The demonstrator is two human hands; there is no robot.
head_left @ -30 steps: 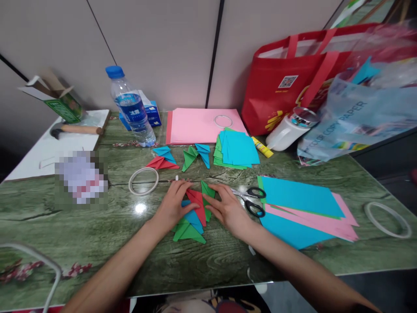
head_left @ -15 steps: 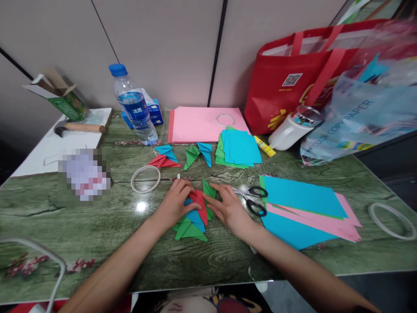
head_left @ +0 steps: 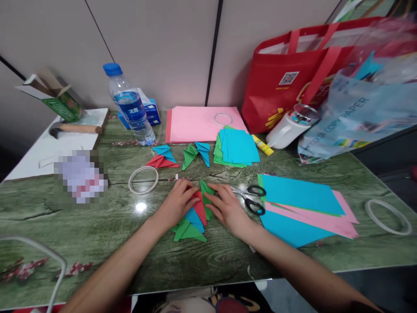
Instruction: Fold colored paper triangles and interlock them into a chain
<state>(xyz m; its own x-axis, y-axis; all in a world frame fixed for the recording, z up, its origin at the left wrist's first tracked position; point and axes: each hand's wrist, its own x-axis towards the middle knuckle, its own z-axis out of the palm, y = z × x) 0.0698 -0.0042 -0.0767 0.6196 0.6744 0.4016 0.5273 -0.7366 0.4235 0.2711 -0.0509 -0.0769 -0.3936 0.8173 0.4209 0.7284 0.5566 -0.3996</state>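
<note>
Left hand (head_left: 177, 202) bending over red piece (head_left: 200, 208), right hand (head_left: 228, 206) touching green piece (head_left: 206, 198). Both hands' fingers curving slightly apart; can't tell if they're gripping.

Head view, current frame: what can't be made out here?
- Folded red paper, upper part: behind the left hand, head view.
- Left-side object: pixelated, head view.
- Red bag's contents: behind its front wall, head view.
- Yellow tube's print: too small, head view.

A black top (head_left: 146, 302) with a pale, red and yellow print (head_left: 226, 305); 2 bare hands (head_left: 177, 202).
</note>
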